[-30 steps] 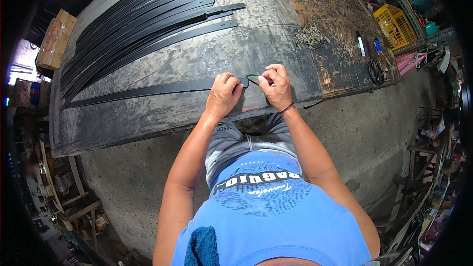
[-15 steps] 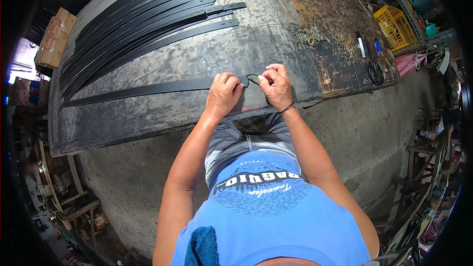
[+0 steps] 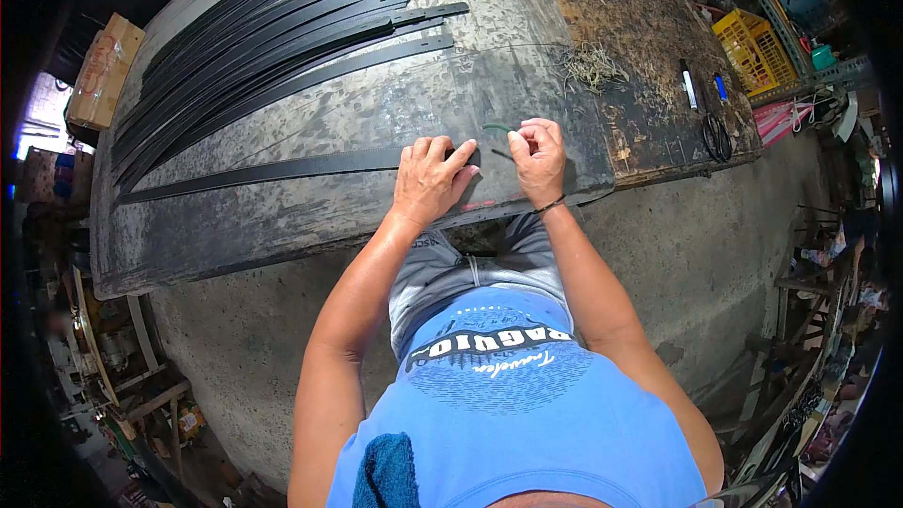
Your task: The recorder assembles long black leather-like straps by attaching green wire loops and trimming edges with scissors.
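Observation:
A long black strap (image 3: pixel 282 174), like a belt strip, lies along the near side of the worktable, its right end under my left hand (image 3: pixel 431 179). That hand rests on the strap with its fingers stretched and the thumb held apart. To its right, my right hand (image 3: pixel 539 162) is closed in a pinch just above the table. A short, thin, dark green strip (image 3: pixel 496 127) curves out leftward from the pinch, apart from the strap. What lies under my left fingers is hidden.
Many similar black straps (image 3: pixel 282 38) are fanned out at the far left of the table (image 3: pixel 508 66). A cardboard box (image 3: pixel 106 72) stands at its left edge. Thin offcuts (image 3: pixel 593 68) lie in a heap at right, with a marker (image 3: pixel 689 87) and black cord coil (image 3: pixel 718 139) beyond.
The thin strip, earlier looped between both hands, now hangs from my right hand only. My left fingers and thumb have spread from a pinch, and my right hand has moved slightly right.

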Available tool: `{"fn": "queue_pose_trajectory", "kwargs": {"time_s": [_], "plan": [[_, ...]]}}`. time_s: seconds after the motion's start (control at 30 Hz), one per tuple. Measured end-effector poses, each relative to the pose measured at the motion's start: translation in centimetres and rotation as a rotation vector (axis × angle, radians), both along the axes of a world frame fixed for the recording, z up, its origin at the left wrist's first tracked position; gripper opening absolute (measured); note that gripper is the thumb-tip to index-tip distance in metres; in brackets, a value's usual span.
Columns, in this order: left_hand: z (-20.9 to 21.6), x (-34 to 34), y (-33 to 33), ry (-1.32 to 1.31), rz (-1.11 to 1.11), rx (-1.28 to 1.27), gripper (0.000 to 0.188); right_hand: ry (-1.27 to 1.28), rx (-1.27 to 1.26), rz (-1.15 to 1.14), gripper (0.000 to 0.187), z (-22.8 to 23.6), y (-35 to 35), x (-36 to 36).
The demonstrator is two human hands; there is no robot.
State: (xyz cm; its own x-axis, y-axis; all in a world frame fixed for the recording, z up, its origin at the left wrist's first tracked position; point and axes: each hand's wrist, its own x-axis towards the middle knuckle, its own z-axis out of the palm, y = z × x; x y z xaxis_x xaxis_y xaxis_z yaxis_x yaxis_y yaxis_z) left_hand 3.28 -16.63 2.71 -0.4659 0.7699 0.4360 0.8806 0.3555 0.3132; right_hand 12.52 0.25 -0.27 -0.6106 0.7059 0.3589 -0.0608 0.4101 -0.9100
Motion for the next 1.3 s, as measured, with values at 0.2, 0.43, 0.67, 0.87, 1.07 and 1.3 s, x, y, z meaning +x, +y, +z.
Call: {"fn": "queue_pose_trajectory", "kwargs": {"time_s": [0.2, 0.43, 0.67, 0.87, 1.07, 1.3], "plan": [[-0.9, -0.3, -0.1, 0.008, 0.020, 0.038, 0.032, 0.016, -0.001, 0.005, 0.010, 0.0, -0.1, 0.0], [-1.6, -0.5, -0.3, -0.049, 0.041, 0.106, 0.032, -0.057, 0.133, 0.122, 0.009, 0.3, -0.5, 0.1], [-1.7, -0.5, -0.4, -0.066, 0.058, 0.096, 0.033, -0.115, 0.148, 0.132, 0.011, 0.1, -0.5, 0.0], [-1.7, -0.5, -0.3, -0.049, 0.057, 0.119, 0.032, -0.104, 0.192, 0.120, 0.010, 0.1, -0.5, -0.1], [-0.6, -0.3, -0.1, -0.013, 0.012, -0.016, 0.039, 0.065, 0.003, 0.017, 0.011, -0.4, 0.2, 0.0], [-0.8, -2.6, -0.5, -0.177, -0.086, 0.052, 0.043, 0.257, -0.586, -0.043, 0.014, 2.1, 6.6, 6.9]]}}
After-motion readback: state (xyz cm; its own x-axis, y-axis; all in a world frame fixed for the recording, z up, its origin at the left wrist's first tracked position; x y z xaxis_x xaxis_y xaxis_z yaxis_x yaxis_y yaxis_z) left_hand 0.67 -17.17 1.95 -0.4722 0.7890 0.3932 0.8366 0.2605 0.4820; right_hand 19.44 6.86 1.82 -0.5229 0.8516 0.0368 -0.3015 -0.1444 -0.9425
